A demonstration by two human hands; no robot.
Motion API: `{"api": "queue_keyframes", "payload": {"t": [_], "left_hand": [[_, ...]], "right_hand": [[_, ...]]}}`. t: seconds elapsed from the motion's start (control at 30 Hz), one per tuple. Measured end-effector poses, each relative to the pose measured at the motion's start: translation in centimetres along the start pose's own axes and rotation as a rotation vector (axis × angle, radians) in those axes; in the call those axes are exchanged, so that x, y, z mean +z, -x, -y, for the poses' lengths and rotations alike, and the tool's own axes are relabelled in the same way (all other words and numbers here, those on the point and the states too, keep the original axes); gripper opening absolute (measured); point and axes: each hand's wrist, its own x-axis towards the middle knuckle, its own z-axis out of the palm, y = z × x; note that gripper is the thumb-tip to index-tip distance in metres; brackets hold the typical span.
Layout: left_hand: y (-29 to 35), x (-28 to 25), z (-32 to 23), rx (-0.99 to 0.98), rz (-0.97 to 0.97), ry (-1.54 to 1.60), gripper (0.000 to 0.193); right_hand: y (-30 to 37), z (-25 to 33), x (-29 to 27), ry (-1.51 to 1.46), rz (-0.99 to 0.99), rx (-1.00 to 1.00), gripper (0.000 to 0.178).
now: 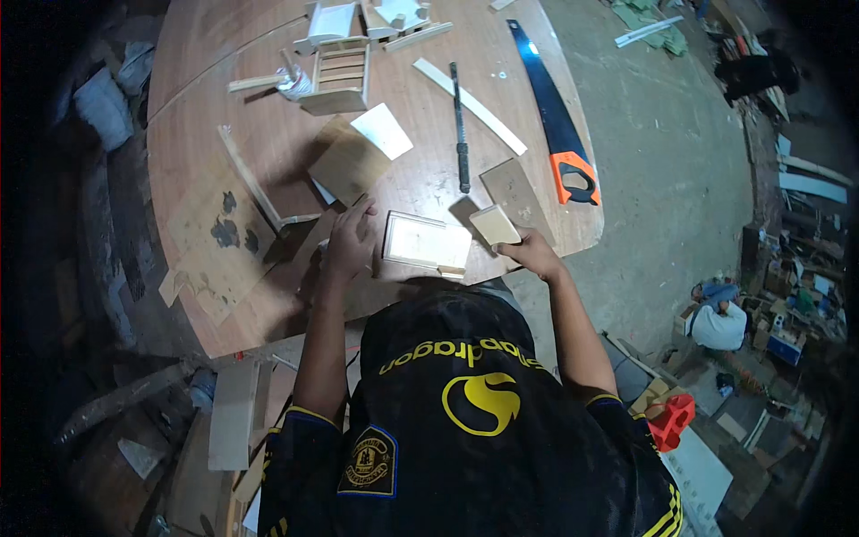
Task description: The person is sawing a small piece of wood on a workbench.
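My right hand (537, 256) grips a small pale wooden block (496, 225) by its near end, tilted just above the table. On the table in front of me lies a white rectangular panel (419, 240) with thin wooden strips along its edges. My left hand (354, 234) is beside the panel's left edge, with its fingers extended and nothing seen in it. Past those fingers are a brown wooden board (347, 161) and a white flat piece (383, 132). A grey-brown flat board (519, 199) lies beyond the block, partly hidden by it.
A handsaw (553, 116) with an orange handle lies near the table's right edge. Left of it are a pale wooden strip (470, 106) and a slim dark tool (461, 134). A small slatted wooden frame (343, 76) stands farther back. A brush (300, 219) and a stained sheet (215, 242) lie left.
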Motion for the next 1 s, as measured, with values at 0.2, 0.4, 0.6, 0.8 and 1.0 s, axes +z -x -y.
{"api": "queue_keyframes", "payload": {"t": [0.2,0.4,0.6,0.8,1.0], "left_hand": [[-1.1,0.1,-4.7,-0.054,0.045,0.163,0.045],[-1.4,0.6,-11.9,0.101,0.209,0.405,0.046],[0.7,2.4,-16.7,0.126,0.318,0.627,0.046],[3.8,5.4,-18.6,0.064,0.242,0.701,0.045],[6.5,10.3,-21.9,0.042,0.192,0.676,0.044]], "right_hand": [[3.9,5.6,-1.3,-0.805,0.131,0.235,0.043],[5.9,9.0,0.0,-0.871,0.168,0.17,0.041],[8.2,8.8,-0.5,-1.113,0.295,0.139,0.04],[10.8,6.6,-1.8,-1.073,0.194,0.052,0.036],[15.8,4.2,-5.5,-0.883,-0.015,-0.071,0.024]]}}
